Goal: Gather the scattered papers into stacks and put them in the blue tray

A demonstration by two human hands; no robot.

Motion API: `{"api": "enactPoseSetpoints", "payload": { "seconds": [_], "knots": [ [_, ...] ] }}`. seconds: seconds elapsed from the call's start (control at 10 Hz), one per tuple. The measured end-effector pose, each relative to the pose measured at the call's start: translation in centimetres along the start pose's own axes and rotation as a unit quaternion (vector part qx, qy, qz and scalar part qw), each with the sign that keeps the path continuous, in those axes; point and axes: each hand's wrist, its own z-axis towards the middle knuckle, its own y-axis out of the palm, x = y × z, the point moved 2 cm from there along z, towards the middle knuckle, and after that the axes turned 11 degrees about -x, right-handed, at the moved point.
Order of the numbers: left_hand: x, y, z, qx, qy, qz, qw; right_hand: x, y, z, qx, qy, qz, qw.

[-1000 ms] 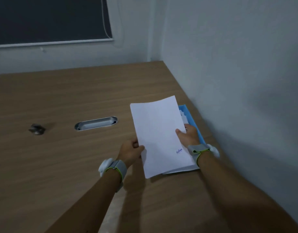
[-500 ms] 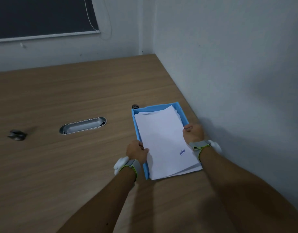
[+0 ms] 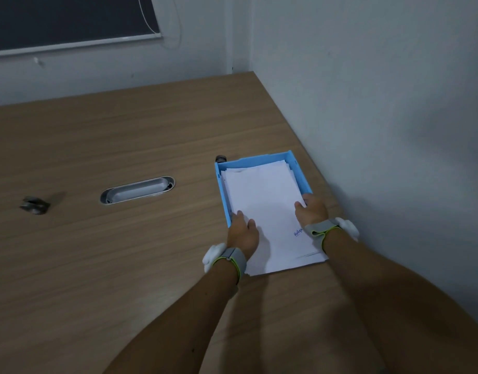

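Nearly done, I'd say. Paper stack (image 3: pixel 267 211) sits in the blue tray (image 3: pixel 222 190), near end overhanging onto the table (image 3: pixel 124 265) between the wrists. Left hand (image 3: pixel 243 233) and right hand (image 3: pixel 312 211) lie flat on it, apart, fingers loose, not clamped. No loose papers visible elsewhere; just squaring left.

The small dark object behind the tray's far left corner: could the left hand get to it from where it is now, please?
Probably yes. The left hand rests flat on the papers, gripping nothing, and bare table runs beside the blue tray to the small dark object.
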Motion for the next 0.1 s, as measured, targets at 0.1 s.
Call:
{"api": "enactPoseSetpoints", "payload": {
  "seconds": [0.1],
  "knots": [
    [0.16, -0.28, -0.03, 0.027, 0.010, -0.063, 0.998, -0.21, 0.23, -0.56, -0.005, -0.008, 0.013, 1.000]
  ]
}}
